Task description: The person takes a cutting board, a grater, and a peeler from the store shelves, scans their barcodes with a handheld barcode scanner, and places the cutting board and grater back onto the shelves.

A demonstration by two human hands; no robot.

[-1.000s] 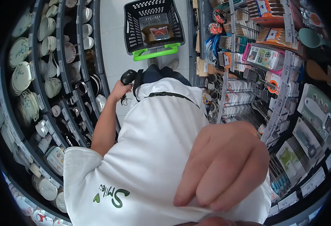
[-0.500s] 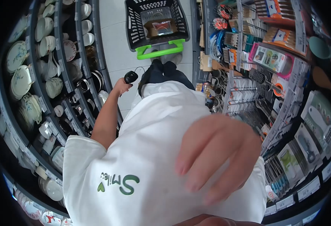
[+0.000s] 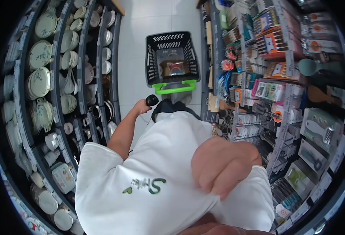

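Note:
My left hand [image 3: 142, 106] is held out low on the left, its fingers wrapped round a small black rounded device [image 3: 152, 100]. A thin cord shows near it; I cannot make out what kind of device it is. In front of my chest is my right hand [image 3: 221, 166], fingers curled down and closed. Its fingertips pinch the front of my white T-shirt [image 3: 172, 141], where creases run together. Beyond my feet stands a black shopping basket [image 3: 151, 58] with a green handle [image 3: 174, 90]. Inside it lie a cardboard box and a clear-wrapped packet [image 3: 176, 68].
Shelves on the left hold stacked bowls and plates [image 3: 39, 82]. Along the right, a rack carries packaged kitchen utensils [image 3: 317, 125], brushes and a wooden spoon [image 3: 321, 96]. Pale floor tiles [image 3: 135, 47] run between them.
My right hand has gone from loosely spread fingers to closed ones, gathering the T-shirt front. The view has tilted, so basket and left hand appear lower. My left hand still holds the black device.

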